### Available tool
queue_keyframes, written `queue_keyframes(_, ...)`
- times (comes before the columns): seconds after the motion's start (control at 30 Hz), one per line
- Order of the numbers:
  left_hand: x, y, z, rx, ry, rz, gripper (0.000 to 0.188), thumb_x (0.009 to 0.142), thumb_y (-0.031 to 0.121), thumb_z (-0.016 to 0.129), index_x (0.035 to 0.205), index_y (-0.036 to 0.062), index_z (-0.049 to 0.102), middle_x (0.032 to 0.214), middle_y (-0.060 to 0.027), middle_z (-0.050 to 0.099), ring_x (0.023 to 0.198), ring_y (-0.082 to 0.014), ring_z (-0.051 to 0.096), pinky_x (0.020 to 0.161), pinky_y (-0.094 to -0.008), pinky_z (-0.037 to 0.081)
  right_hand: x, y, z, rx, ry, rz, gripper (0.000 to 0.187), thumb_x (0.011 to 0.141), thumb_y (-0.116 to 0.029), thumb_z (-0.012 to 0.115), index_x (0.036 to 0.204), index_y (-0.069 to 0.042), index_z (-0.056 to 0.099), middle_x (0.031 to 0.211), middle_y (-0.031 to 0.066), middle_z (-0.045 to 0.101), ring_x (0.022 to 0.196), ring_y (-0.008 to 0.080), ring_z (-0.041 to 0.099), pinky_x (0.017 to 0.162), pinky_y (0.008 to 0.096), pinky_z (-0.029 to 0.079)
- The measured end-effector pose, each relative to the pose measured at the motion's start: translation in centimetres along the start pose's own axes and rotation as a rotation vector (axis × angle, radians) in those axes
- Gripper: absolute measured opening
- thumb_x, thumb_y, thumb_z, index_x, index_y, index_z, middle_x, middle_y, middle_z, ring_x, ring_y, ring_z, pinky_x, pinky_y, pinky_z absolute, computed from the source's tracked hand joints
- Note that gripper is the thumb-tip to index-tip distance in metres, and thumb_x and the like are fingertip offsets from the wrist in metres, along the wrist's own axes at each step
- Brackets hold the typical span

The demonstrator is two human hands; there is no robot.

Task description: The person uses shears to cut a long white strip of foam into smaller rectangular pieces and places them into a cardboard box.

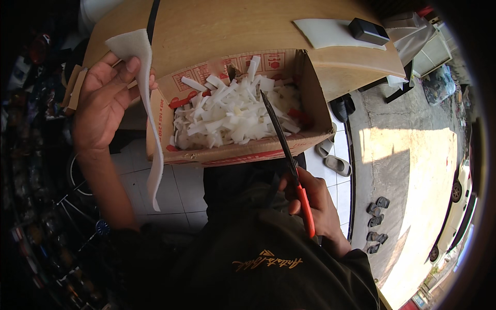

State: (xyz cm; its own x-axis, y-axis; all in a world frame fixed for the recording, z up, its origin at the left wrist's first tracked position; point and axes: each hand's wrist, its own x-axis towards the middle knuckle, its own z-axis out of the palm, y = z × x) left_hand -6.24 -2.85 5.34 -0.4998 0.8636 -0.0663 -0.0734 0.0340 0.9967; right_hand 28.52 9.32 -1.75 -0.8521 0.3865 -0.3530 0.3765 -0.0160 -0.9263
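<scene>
My left hand (106,98) pinches a long strip of white foam sheet (153,150) near its wide upper end, and the strip hangs down past the box's left side. In my right hand (318,199) is a pair of scissors (283,137) with red handles and dark blades. The blades look closed and point up over the box, apart from the strip. Between my hands sits an open cardboard box (316,98) with red print. A heap of small cut white foam pieces (232,111) fills much of it.
Behind the box stretches a light wooden table (206,26). On its right part lie a white foam sheet (320,33) and a black box-shaped object (369,32). Grey slippers (337,165) rest on white floor tiles, and several sandals (377,222) stand on the concrete. A parked car (454,196) shows far right.
</scene>
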Motion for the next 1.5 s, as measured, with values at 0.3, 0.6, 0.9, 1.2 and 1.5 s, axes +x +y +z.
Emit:
queue_keyframes(0.3,-2.4,-0.9,4.8,0.002,-0.099,-0.151,0.039,0.093,0.011,0.059,0.127,-0.0055,0.045,0.113,-0.0160,0.062,0.106,-0.0164,0.061,0.090,-0.0258,0.049,-0.1,-0.6,-0.3,-0.096,-0.074,0.109,0.068,0.074,-0.063,0.071,0.100,-0.001,0.058,0.062,0.0081,0.049,0.057,0.0229,0.050,0.058,0.0351,0.039)
queue_keyframes(0.6,-2.5,-4.4,10.5,-0.063,-0.031,-0.152,0.025,0.089,0.008,0.068,0.109,-0.0040,0.059,0.095,-0.0093,0.067,0.085,-0.0083,0.063,0.075,-0.0220,0.051,-0.7,-0.1,-0.3,-0.014,-0.017,0.025,0.088,0.065,-0.083,0.063,0.093,0.000,0.058,0.054,-0.0024,0.038,0.051,0.0090,0.035,0.049,0.0305,0.026)
queue_keyframes(0.9,-2.8,-5.4,11.0,-0.120,-0.066,-0.212,0.024,0.090,0.008,0.066,0.109,-0.0060,0.059,0.095,-0.0109,0.069,0.084,-0.0090,0.064,0.075,-0.0223,0.051,-0.1,-0.1,0.0,-0.064,-0.013,0.090,0.078,0.065,-0.075,0.071,0.086,-0.001,0.058,0.056,0.0023,0.046,0.053,0.0113,0.041,0.051,0.0291,0.032)
queue_keyframes(1.2,-2.4,-5.7,11.0,-0.149,-0.066,-0.239,0.027,0.090,0.011,0.067,0.108,-0.0076,0.062,0.093,-0.0130,0.070,0.082,-0.0099,0.065,0.074,-0.0225,0.052,0.3,-1.6,-0.1,-0.060,-0.005,0.116,0.031,0.082,-0.030,0.065,0.079,0.001,0.061,0.054,0.0034,0.060,0.047,0.0094,0.050,0.047,0.0268,0.034)
queue_keyframes(1.5,-2.4,-5.6,10.9,-0.157,-0.107,-0.313,0.024,0.088,0.010,0.069,0.103,-0.0081,0.064,0.091,-0.0111,0.070,0.079,-0.0078,0.064,0.072,-0.0209,0.050,0.2,-1.5,-0.2,-0.166,-0.032,0.065,0.040,0.078,-0.035,0.072,0.078,0.003,0.060,0.053,0.0040,0.055,0.047,0.0108,0.045,0.048,0.0304,0.034)
